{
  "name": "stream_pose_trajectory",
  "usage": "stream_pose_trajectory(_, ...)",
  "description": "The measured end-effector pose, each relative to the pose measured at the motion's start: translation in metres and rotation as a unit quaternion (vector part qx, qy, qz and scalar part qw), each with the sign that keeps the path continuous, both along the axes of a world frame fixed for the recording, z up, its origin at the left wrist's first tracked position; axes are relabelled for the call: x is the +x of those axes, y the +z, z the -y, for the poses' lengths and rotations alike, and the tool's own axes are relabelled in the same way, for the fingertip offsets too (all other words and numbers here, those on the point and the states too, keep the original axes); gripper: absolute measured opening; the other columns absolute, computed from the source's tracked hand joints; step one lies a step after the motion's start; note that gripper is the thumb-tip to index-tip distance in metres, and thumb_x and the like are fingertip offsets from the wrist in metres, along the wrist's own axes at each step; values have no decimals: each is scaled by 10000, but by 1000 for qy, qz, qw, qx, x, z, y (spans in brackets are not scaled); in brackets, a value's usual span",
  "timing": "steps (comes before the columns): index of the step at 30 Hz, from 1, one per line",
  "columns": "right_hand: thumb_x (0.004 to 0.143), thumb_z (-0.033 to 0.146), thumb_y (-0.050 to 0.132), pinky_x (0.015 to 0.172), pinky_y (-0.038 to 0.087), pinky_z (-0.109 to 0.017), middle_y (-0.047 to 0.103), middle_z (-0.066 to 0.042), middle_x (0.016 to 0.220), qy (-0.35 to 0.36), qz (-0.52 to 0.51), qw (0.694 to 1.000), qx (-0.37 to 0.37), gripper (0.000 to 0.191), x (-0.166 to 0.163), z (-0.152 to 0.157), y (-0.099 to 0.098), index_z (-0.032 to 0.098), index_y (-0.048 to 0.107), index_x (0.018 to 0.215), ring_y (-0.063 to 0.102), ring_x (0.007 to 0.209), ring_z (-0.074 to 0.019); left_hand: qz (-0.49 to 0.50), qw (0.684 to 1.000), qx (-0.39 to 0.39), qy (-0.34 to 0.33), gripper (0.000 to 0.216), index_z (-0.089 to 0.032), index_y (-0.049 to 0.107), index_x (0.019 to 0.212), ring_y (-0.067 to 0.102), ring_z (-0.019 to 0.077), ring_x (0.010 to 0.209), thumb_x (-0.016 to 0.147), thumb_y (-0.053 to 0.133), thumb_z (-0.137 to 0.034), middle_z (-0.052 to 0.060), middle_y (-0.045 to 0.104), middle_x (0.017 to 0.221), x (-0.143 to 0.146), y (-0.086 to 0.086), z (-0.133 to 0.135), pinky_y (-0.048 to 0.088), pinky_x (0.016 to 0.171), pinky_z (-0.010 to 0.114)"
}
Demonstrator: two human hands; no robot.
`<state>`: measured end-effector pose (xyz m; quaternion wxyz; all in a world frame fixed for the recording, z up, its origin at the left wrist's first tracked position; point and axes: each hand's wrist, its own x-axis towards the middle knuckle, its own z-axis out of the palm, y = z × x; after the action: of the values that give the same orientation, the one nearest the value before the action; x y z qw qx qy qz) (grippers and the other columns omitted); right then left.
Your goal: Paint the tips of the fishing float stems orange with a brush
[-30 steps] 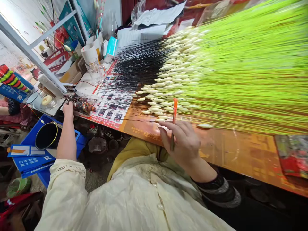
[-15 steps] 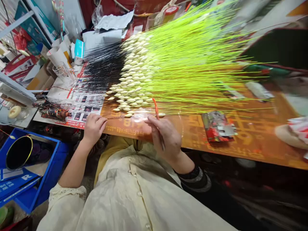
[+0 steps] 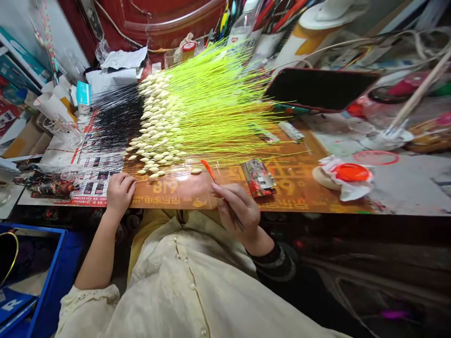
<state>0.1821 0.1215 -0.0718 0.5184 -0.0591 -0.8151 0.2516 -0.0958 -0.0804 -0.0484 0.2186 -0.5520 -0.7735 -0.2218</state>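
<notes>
A fan of fishing floats [image 3: 165, 126] lies on the table [image 3: 299, 188], with white bodies, black stems to the left and yellow-green tips [image 3: 218, 98] to the right. My right hand [image 3: 236, 211] is closed round a thin brush with an orange tip [image 3: 207, 169], just in front of the nearest floats. My left hand [image 3: 120, 192] rests at the table's front edge, fingers curled and pinched on the thin black stem of the nearest float.
A small red printed packet [image 3: 260, 177] lies right of my right hand. Further right sit an orange lid on white paper [image 3: 348, 173] and a dark tray [image 3: 317, 89]. Cups and paper [image 3: 63, 112] crowd the back left. A blue crate [image 3: 38, 277] stands on the floor at left.
My left hand came back from the clutter at far left to the table edge beside the floats. My view swung right, showing more of the table. The right hand kept the brush.
</notes>
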Motion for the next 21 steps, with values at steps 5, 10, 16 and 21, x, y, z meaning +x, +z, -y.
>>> stream_pose_trajectory(5, 960, 159, 540, 804, 627, -382, 738, -113, 1134, 1, 11, 999, 46, 533, -2, -5, -6, 295, 504, 1474, 734, 973, -235, 13, 1000, 25, -4, 126, -272, 672, 1004, 647, 232, 957, 962, 559, -235, 63, 710, 989, 3, 4, 14, 499, 891, 418)
stream_pose_trajectory(10, 957, 157, 577, 895, 639, -422, 714, -140, 1273, -34, 33, 995, 83, 609, -7, -4, -10, 264, 431, 1539, 728, 1105, -282, 36, 999, -14, 0, 162, -259, 674, 996, 656, 208, 914, 999, 513, -278, 50, 730, 945, 17, 13, 24, 496, 857, 394)
stream_pose_trajectory(16, 956, 188, 583, 846, 653, -440, 724, -135, 1252, -90, 46, 990, 97, 647, -11, -4, -14, 294, 397, 1566, 738, 1080, -314, 53, 996, -73, 2, 241, -274, 695, 1036, 644, 206, 944, 1029, 458, -320, 63, 733, 1003, 27, 17, 28, 493, 889, 401)
stream_pose_trajectory(21, 955, 266, 587, 723, 627, -417, 772, -151, 1097, -161, 26, 980, 114, 571, -4, -8, -21, 322, 489, 1514, 761, 963, -310, 5, 996, -87, 6, 330, -285, 693, 1202, 628, 199, 997, 1042, 406, -263, 64, 723, 1049, 7, 3, 41, 474, 908, 388)
